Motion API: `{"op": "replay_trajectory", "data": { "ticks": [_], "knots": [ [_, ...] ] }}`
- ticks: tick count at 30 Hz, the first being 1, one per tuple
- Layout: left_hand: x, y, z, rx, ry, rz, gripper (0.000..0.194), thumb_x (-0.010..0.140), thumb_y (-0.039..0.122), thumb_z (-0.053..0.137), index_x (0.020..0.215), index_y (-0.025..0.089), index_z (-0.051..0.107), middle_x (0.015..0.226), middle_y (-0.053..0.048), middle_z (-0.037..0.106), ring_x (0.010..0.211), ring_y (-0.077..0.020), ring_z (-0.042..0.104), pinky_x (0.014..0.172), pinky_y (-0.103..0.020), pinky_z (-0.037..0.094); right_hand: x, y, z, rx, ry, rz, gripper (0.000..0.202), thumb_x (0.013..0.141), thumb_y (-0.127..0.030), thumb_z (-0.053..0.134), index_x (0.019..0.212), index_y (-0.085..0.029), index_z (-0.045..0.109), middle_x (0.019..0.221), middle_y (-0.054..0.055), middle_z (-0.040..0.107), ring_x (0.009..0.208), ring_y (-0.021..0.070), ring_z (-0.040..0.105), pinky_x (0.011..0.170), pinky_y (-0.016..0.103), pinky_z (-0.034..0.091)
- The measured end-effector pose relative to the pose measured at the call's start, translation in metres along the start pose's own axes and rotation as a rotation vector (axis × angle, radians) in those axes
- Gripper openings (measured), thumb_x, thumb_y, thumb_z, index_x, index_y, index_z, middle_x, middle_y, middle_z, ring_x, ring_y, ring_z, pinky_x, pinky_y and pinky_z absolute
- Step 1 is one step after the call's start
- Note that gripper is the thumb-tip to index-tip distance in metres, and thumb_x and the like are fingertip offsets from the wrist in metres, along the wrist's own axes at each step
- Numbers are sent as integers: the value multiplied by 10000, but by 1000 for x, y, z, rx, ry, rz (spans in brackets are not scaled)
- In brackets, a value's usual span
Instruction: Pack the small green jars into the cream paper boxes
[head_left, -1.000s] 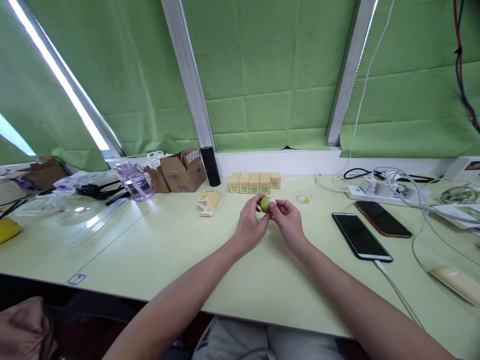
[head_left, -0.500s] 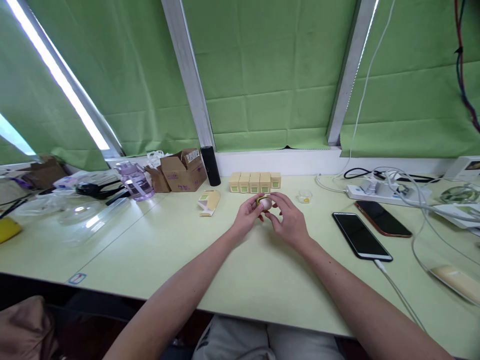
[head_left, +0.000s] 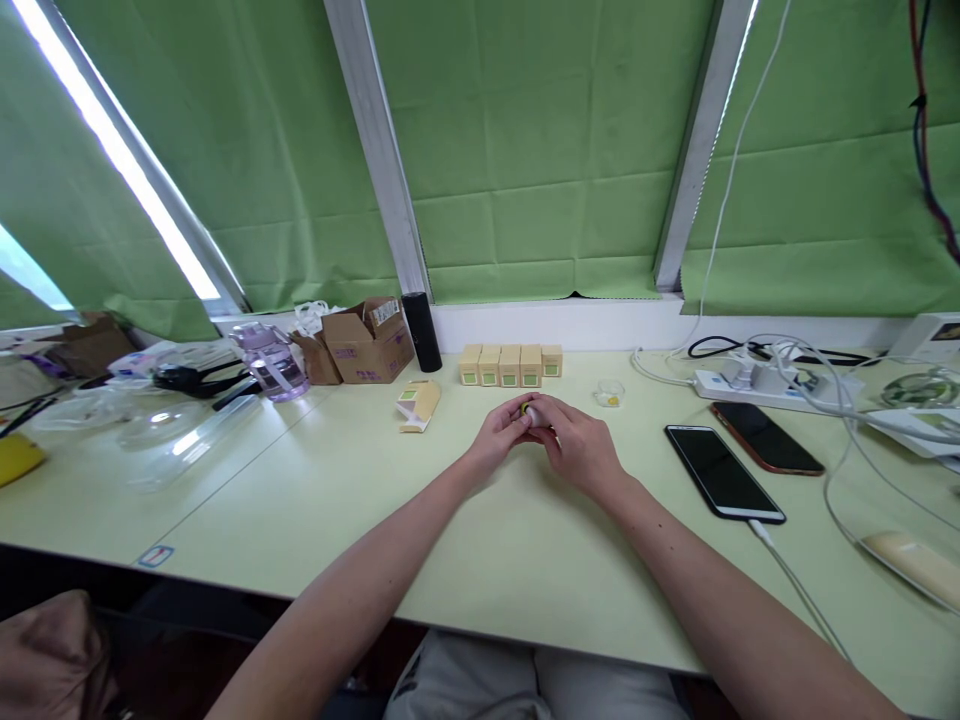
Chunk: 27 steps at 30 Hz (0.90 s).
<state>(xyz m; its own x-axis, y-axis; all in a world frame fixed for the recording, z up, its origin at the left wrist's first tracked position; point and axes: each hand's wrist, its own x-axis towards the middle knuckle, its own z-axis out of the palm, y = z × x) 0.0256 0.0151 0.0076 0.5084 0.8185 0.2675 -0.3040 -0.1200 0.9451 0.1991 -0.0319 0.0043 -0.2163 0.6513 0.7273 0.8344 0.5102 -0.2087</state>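
Note:
Both of my hands meet over the middle of the table (head_left: 480,560), fingers closed around one small object. It is a small round white thing with a yellow-green part (head_left: 526,408), mostly covered by the fingers; I cannot make out its kind. My left hand (head_left: 498,436) grips its left side, and my right hand (head_left: 574,440) wraps over its right side. Just beyond the hands stands a row of several small kraft boxes (head_left: 510,366) with green-edged labels. An opened, flattened small box (head_left: 418,405) lies to the left. A small clear container (head_left: 609,393) with something yellow inside sits to the right.
Two phones, one black with a white edge (head_left: 724,472) and one reddish-cased (head_left: 766,437), lie at right near a power strip (head_left: 780,388) and loose cables. At left are a cardboard box (head_left: 367,345), a black cylinder (head_left: 421,332) and a purple bottle (head_left: 271,362).
My right fingers have closed in over the small round thing and the hands have come together, so less of it shows. Everything else on the table stays put.

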Motion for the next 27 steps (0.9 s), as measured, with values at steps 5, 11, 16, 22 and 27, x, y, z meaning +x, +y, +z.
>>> {"op": "replay_trajectory", "data": {
  "ticks": [5,11,16,22,27],
  "knots": [
    [1,-3,3,13,45,13,578,847,428,813,1343,163,675,1197,-134,744,1023,-241,724,971,-444,595,-1,2,2,-99,-33,-27,396,1010,-156,448,1348,-247,635,1421,98,698,931,210,764,583,267,487],
    [2,-5,12,82,96,74,522,881,427,760,1308,143,663,1146,-123,743,942,-209,718,902,-399,610,-1,5,6,-130,-35,-52,458,983,-103,433,1397,-205,599,1465,129,663,891,212,773,584,279,498],
    [4,-8,15,155,145,134,494,915,425,717,1314,146,629,1125,-111,732,856,-169,699,846,-357,598,0,5,4,-110,-21,-70,468,993,-108,416,1426,-191,573,1485,132,646,955,225,778,608,285,525],
    [5,-9,19,236,186,162,438,951,424,653,1295,155,620,1206,-123,717,889,-168,682,839,-336,596,1,2,3,-84,-8,-70,451,1009,-112,404,1412,-188,590,1476,129,653,966,224,780,634,287,545],
    [1,-10,19,219,181,152,531,959,447,647,1407,176,560,1220,-116,688,964,-187,666,857,-342,582,0,2,5,-78,29,-55,407,1023,-149,426,1374,-202,625,1443,124,680,1021,231,772,666,288,566]
  ]
}}
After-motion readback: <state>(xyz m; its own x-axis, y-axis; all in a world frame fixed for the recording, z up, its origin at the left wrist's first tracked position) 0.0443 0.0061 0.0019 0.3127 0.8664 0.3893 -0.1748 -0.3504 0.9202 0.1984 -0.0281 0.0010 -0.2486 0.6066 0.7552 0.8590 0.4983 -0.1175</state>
